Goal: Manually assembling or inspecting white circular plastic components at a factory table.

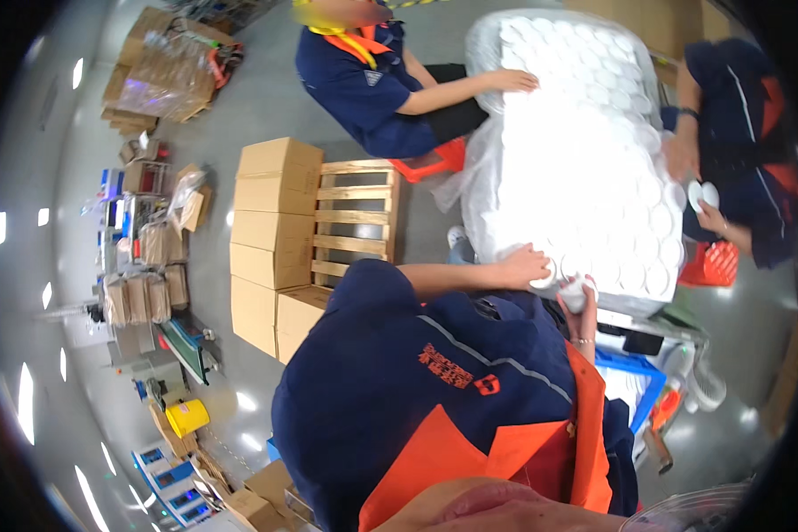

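A table covered in white round pieces [594,248], set in rows like small lids or cups, stands in front of me. Glare washes out the middle of the rows. At the near left corner, my left hand [525,266] lies palm down with its fingers stretched, touching a white round piece [543,273] at the edge. My right hand [582,303], just to the right, is closed round a white rounded piece [575,291], held against the near edge. Its exact kind is not clear.
Clear plastic film [481,208] hangs along the table's left side. A co-worker's hand [512,81] rests on the far left rows; at right another co-worker's hand [711,215] holds white pieces. Left are cardboard boxes [270,239] and a wooden pallet [355,215]. A blue crate [652,390] stands below right.
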